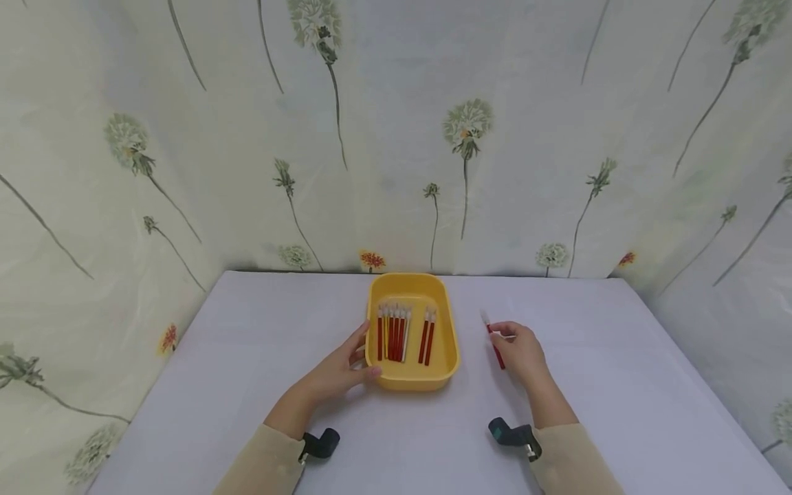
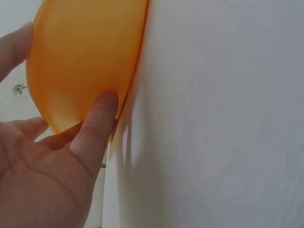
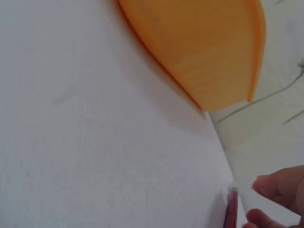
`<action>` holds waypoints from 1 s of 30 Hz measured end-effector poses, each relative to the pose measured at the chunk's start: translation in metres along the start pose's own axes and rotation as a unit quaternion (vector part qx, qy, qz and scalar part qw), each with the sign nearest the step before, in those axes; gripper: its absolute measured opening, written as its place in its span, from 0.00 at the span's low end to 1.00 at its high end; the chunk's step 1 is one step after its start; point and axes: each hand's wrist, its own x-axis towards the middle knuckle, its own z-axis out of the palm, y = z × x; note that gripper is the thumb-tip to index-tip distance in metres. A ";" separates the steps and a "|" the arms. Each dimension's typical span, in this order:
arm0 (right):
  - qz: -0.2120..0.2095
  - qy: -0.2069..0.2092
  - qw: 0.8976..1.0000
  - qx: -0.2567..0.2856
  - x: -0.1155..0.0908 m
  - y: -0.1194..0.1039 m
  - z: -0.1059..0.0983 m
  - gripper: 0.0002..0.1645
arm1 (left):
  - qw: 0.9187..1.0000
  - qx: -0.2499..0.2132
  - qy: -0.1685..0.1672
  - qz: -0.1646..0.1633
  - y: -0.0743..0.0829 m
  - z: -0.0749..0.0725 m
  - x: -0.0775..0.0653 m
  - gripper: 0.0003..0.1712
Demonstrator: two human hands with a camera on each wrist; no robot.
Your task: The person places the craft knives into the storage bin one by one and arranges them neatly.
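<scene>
A yellow plastic tray (image 1: 411,381) stands on the white table, its left side gripped by my left hand (image 1: 340,364). The thumb lies at the near left corner and the fingers reach along the wall; the left wrist view shows fingertips touching the tray wall (image 2: 90,52). Right of the tray lies a slim red pen-like stick (image 1: 498,357) with a pale, clear end pointing away. My right hand (image 1: 520,350) is over it, thumb and fingers beside it. From the right wrist, the red stick (image 3: 231,211) shows apart from the parted fingertips (image 3: 268,186).
Inside the tray, several similar sticks (image 1: 396,337), mostly red with a yellow and a white one, lie in a row at the left. Two red sticks (image 1: 427,338) lie further right in it. Behind the table (image 1: 297,302) hangs a flowered cloth (image 1: 396,172).
</scene>
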 end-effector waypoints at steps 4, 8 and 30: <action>-0.002 -0.011 1.000 -0.006 0.004 0.003 0.002 0.18 | 1.000 0.007 0.000 -0.002 0.000 -0.001 0.001 0.58; 0.000 -0.021 1.000 -0.017 0.006 0.004 0.004 0.18 | 1.000 0.009 -0.002 0.001 0.001 -0.001 0.001 0.58; 0.014 -0.041 0.998 -0.035 0.015 0.007 -0.002 0.21 | 1.000 0.012 0.002 0.002 0.005 -0.001 -0.002 0.58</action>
